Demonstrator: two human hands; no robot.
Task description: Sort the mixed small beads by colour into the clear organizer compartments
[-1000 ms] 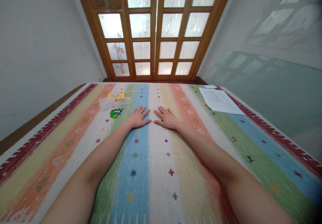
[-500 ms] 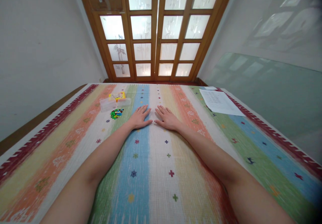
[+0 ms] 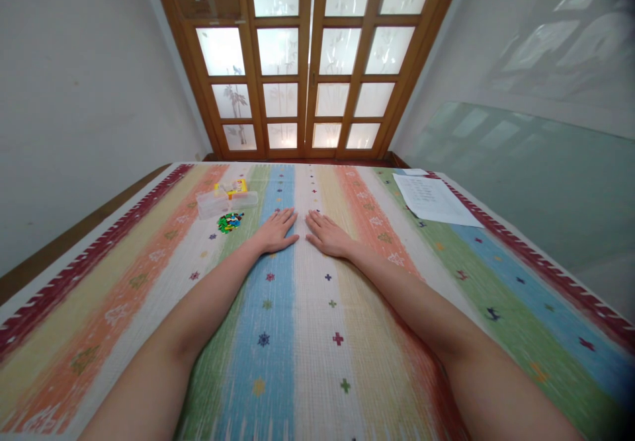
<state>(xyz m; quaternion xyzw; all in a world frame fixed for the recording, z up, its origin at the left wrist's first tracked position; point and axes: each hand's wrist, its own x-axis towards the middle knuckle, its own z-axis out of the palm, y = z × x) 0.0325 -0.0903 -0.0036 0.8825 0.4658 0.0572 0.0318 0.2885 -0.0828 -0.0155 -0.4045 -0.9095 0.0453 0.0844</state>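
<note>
My left hand (image 3: 276,231) lies palm down on the striped tablecloth (image 3: 317,322), over the blue stripe, fingers stretched out and thumb pointing right. Mirroring it across a narrow gap, my right hand (image 3: 327,233) rests flat with its fingers extended. Neither hand holds anything. To the left of my left hand is a small pile of colourful pieces (image 3: 230,223), mostly green with some blue, yellow and dark ones, too small to name surely. Just behind the pile, a clear plastic box (image 3: 212,205) stands with a yellow label (image 3: 237,188) beside or on it.
Sheets of printed paper (image 3: 436,200) lie at the far right of the table. A glass board (image 3: 520,176) leans by the right wall. Beyond the table's far edge stand wooden doors with frosted panes (image 3: 302,77).
Both hands stay flat in nearly the same place; the fingers and thumbs shift only very slightly. The box, pile and paper have not moved.
</note>
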